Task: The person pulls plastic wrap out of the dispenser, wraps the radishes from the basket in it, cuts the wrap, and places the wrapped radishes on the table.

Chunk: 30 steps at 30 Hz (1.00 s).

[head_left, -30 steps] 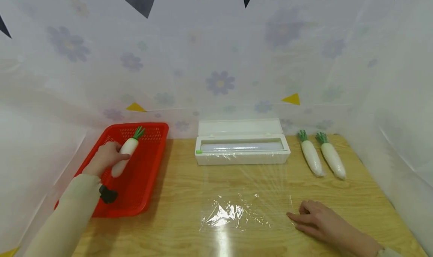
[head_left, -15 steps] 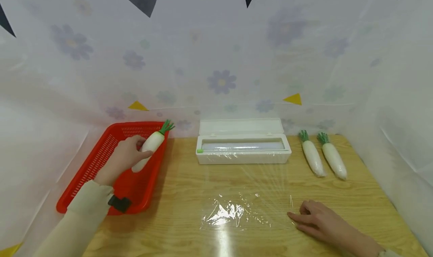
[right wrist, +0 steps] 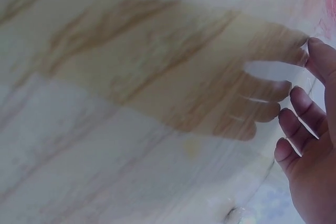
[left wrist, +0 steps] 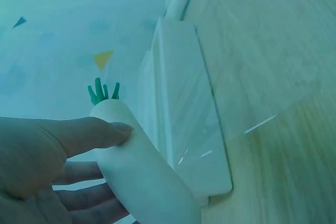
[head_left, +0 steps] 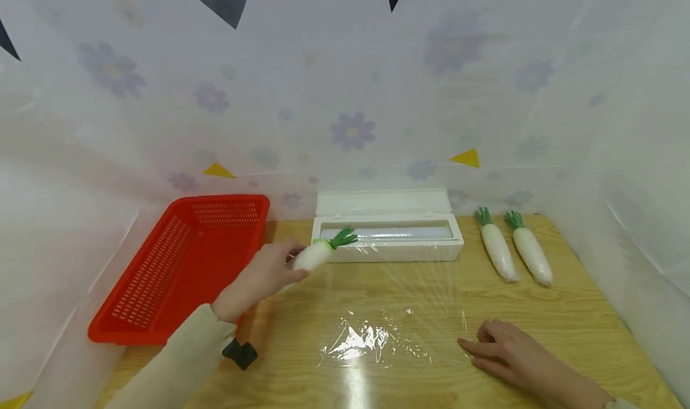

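Note:
My left hand (head_left: 264, 271) grips a white radish (head_left: 312, 256) with a green top, thumb on one side and fingers round the other, in front of the left end of the cling film box (head_left: 388, 252). The left wrist view shows the same radish (left wrist: 142, 166), tilted and unwrapped. Clear cling film (head_left: 377, 337) stretches from the box over the table towards me. At its near right corner my right hand (head_left: 507, 352) pinches the film edge between thumb and index finger (right wrist: 321, 56); the other fingers are loosely bent.
A red plastic basket (head_left: 183, 331) stands at the left with no radish in it. Two more radishes (head_left: 498, 250), apparently wrapped, lie at the back right of the wooden table (head_left: 582, 313). The box's white lid (head_left: 383, 202) is raised, and a patterned curtain hangs behind.
My left hand has lifted the radish out of the red basket and carried it right, to the front left of the film box. The right hand has stayed at the film's corner.

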Tool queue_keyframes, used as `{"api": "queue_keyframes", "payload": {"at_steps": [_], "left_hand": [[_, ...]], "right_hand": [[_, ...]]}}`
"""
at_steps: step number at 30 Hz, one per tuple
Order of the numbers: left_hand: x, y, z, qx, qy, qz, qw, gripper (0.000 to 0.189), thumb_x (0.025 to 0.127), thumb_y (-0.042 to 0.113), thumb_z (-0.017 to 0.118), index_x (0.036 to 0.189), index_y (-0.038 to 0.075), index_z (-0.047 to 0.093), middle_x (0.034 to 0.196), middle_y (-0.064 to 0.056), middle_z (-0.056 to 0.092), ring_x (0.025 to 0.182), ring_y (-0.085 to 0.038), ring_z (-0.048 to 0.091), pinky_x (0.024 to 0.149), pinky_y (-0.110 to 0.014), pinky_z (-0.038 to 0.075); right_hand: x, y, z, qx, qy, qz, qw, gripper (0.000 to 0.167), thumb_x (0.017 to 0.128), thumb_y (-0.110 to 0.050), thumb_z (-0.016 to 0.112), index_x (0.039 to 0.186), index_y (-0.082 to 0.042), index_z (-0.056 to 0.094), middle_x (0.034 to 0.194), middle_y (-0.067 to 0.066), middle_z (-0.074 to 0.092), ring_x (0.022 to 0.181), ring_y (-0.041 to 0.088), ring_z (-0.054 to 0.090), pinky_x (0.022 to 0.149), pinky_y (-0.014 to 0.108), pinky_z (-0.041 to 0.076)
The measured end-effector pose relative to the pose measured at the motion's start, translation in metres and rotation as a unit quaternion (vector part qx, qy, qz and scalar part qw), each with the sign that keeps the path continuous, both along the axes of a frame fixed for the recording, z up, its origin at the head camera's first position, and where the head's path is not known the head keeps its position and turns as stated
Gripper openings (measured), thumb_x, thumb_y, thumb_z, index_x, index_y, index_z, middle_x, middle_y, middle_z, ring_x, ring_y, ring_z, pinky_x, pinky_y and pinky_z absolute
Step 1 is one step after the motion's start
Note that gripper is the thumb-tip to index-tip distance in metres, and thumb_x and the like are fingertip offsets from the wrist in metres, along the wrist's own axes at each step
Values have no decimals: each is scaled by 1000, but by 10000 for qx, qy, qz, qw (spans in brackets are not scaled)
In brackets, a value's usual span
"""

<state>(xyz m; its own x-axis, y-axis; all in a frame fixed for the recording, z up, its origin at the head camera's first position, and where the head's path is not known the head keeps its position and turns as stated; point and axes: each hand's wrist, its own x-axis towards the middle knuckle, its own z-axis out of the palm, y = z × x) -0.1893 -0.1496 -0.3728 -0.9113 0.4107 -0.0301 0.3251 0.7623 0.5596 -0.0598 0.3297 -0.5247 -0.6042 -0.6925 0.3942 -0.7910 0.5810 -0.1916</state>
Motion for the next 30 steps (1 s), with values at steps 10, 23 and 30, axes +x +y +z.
{"api": "queue_keyframes", "payload": {"at_steps": [10, 23, 30], "left_hand": [[29, 60, -41, -342, 46, -1057, 9938, 41, 85, 9, 85, 121, -1, 68, 114, -14, 70, 101, -28, 67, 92, -49, 56], [51, 117, -70, -714, 928, -1832, 9761, 35, 94, 17, 77, 127, 7, 68, 116, -6, 70, 99, -16, 67, 88, -31, 56], [57, 134, -79, -517, 1006, -1976, 9737, 35, 97, 16, 72, 131, 9, 65, 127, -6, 69, 114, -19, 64, 99, -36, 52]], "right_hand": [[2, -2, -5, -188, 5, -97, 9998, 38, 90, -24, 83, 127, -18, 77, 96, -21, 42, 82, -7, 32, 70, 8, 27], [3, 0, -5, -154, -39, -183, 9997, 41, 88, -24, 84, 128, -20, 77, 97, -21, 43, 81, -8, 31, 68, 9, 27], [1, -1, -3, -171, 53, -169, 9997, 38, 90, -27, 83, 127, -21, 77, 95, -20, 44, 82, -7, 32, 68, 10, 28]]}}
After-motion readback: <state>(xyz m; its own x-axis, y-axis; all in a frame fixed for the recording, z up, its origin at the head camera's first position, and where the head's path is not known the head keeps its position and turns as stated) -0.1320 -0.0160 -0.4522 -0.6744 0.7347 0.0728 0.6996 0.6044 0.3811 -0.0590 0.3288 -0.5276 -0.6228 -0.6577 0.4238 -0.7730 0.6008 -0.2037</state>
